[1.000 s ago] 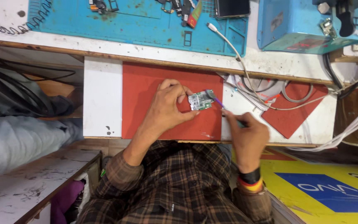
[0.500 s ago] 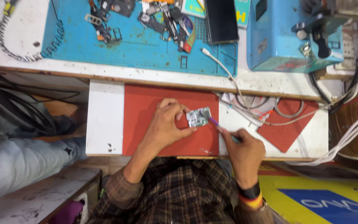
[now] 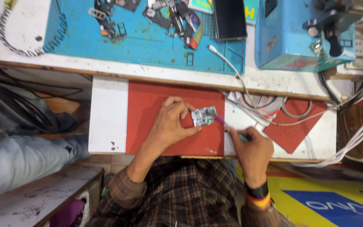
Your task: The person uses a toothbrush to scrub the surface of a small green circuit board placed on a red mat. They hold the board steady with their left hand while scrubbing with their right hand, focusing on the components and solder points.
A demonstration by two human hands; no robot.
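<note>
Now the red mat (image 3: 164,101) on the table (image 3: 106,113) carries the work, unmoved since a second ago. Left hand (image 3: 169,126) fingers pinch the small circuit board (image 3: 203,116); right hand (image 3: 253,147) fingers grip a thin tool (image 3: 223,122), tip still at the board's edge.

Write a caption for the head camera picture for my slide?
Left hand steadies a small circuit board on a red mat while right hand works it with a thin tool.

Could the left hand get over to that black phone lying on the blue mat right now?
Probably not at once: the left hand is pinching the small circuit board on the red mat. The black phone lies uncovered, farther back on the blue mat.
</note>
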